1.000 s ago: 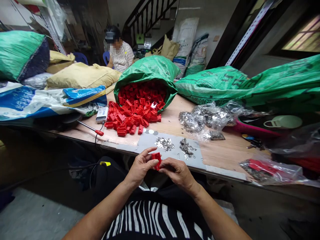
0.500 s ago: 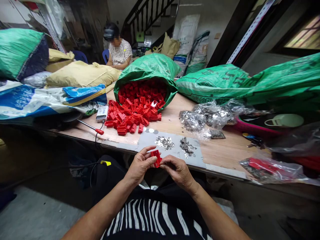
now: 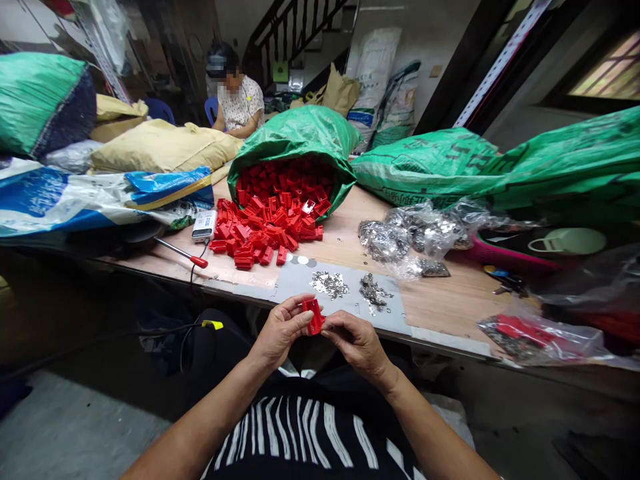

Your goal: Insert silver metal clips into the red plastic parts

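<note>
Between the thumb and fingers of my left hand (image 3: 283,330) is a red plastic housing (image 3: 313,316), held just in front of the table edge. My right hand (image 3: 357,343) is pinched at the housing's right side; whatever its fingertips grip is too small to make out. Just beyond the hands, a grey mat (image 3: 345,310) carries a pile of flat shiny metal pieces (image 3: 330,285) and a darker pile of small metal parts (image 3: 374,293). Many more red housings (image 3: 265,230) spill from a green sack (image 3: 300,133) behind the mat.
Plastic bags of metal parts (image 3: 410,233) lie right of the mat, near a pink basket (image 3: 515,257) with a pale green cup (image 3: 567,241). At left are a white power bank (image 3: 204,225) and a red-handled tool (image 3: 183,253). Another person (image 3: 240,100) sits behind the table.
Both hands stay almost in place. The red housing has turned very slightly, and my left fingers have shifted a little around it.
</note>
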A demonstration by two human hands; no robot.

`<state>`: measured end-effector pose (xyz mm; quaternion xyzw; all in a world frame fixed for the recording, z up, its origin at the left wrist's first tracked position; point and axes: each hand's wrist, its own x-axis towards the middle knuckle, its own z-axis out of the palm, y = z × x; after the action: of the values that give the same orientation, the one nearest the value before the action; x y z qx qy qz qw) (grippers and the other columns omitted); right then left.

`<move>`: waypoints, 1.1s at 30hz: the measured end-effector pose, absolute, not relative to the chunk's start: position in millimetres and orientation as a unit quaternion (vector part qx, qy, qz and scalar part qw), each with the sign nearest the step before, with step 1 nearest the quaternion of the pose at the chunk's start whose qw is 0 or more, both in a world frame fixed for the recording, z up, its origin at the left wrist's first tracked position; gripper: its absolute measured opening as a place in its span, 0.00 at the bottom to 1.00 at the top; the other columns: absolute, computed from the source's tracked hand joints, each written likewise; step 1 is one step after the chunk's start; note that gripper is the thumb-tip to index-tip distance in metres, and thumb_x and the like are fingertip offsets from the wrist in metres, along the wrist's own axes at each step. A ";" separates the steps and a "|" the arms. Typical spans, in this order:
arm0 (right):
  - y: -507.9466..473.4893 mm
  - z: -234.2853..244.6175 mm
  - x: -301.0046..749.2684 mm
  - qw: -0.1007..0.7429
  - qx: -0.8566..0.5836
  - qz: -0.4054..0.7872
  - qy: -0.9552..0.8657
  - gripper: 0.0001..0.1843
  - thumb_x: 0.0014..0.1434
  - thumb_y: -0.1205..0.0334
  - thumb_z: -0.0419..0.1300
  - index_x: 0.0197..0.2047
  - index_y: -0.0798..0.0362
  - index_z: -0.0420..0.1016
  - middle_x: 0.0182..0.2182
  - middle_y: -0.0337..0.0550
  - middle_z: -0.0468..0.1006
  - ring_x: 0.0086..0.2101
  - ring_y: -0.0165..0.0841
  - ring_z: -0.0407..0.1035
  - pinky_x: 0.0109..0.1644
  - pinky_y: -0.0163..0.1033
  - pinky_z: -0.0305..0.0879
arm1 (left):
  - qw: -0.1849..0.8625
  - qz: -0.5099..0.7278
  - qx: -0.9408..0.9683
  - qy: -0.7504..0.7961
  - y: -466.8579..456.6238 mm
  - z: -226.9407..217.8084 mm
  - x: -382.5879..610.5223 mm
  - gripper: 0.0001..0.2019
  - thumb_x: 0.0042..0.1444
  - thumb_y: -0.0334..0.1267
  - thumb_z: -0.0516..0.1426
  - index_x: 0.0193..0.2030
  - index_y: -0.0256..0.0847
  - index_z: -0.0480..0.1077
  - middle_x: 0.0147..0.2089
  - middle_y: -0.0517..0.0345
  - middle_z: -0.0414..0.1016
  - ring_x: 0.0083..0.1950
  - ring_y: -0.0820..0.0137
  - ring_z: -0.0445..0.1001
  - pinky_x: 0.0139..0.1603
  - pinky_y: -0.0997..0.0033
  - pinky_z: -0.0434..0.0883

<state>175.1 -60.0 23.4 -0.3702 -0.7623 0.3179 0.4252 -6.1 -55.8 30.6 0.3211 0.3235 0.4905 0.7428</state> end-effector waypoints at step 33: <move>-24.0 3.9 178.6 0.287 -0.496 0.202 -0.794 0.09 0.60 0.67 0.57 0.41 0.50 0.77 0.37 0.43 0.79 0.38 0.35 0.73 0.44 0.40 0.68 | 0.413 0.410 0.688 0.434 -3.6 -3.6 -18.3 0.14 0.47 0.33 0.63 0.43 0.43 0.73 0.39 0.59 0.77 0.39 0.68 0.74 0.43 0.71 0.68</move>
<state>178.6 -24.0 3.9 -0.4960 -0.7943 0.2021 0.2867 -18.3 -3.6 -3.6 0.6877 0.4343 0.4100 0.4126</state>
